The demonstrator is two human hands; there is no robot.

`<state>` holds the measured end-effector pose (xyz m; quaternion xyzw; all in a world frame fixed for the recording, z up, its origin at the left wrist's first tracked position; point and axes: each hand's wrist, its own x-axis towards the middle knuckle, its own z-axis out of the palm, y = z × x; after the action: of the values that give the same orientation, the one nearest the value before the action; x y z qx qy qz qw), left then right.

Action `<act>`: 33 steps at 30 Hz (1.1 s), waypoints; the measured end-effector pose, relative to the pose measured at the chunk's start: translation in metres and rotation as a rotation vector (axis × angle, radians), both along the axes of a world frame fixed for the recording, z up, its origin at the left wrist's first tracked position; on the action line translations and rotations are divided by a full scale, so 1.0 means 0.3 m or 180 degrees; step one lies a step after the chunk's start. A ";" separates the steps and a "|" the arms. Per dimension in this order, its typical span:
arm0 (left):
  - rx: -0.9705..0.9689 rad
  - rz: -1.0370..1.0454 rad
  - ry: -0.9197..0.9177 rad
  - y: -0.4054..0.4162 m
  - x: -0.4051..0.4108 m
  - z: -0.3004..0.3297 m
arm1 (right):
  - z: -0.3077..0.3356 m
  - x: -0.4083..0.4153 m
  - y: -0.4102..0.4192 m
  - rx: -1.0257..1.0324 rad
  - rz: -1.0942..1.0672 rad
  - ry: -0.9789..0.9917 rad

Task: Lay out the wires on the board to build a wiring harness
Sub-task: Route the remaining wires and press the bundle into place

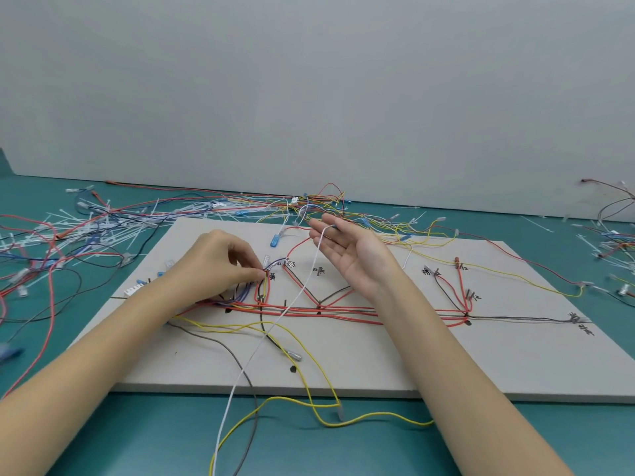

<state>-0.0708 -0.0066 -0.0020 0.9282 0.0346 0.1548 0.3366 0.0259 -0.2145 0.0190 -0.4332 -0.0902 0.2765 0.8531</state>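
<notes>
A pale grey wiring board [378, 355] lies flat on the teal desk [137, 434], marked with black route lines and handwritten labels. The left hand [220, 262] rests on the board left of its middle, fingertips pinched on the top of a small bunch of red, yellow and blue wire ends [263, 283] at a labelled point. The right hand [350, 252] hovers above the board's far middle, palm turned up and inward, fingers straight and relaxed; a white wire [275, 324] lies across its fingers, its end by the fingertips, and the wire runs down over the board and off the near edge. Whether the thumb presses on that wire cannot be told. Red wires [343, 312] lie along the horizontal route line across the board's centre. A yellow wire [309, 372] loops over the near edge, with a grey wire [240, 359] beside it. Beyond the board's far left corner sits a heap of white cable ties [113, 221] tangled with loose wires.
</notes>
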 end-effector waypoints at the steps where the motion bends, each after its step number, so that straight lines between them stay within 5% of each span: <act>1: 0.0073 0.0011 -0.0086 -0.005 0.010 -0.001 | 0.000 0.000 0.000 -0.0021 0.0012 -0.0011; 7: 0.0421 -0.0112 -0.0357 -0.015 0.046 -0.004 | 0.002 -0.010 0.007 -0.0013 0.0088 -0.0034; 17: 0.0042 -0.0088 -0.0338 -0.033 0.116 -0.009 | 0.018 -0.023 0.006 0.0046 0.0164 0.0003; 23: -0.0033 -0.0052 0.0089 -0.012 0.153 0.028 | 0.016 -0.042 0.007 -0.0185 0.0265 0.0088; 33: -0.1340 0.0109 0.0969 0.048 0.205 0.057 | 0.040 -0.073 0.004 -0.0634 0.0541 -0.0114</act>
<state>-0.0093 0.0077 0.0151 0.8496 0.1320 0.0084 0.5106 0.0039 -0.2133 0.0311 -0.5114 -0.1140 0.3475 0.7776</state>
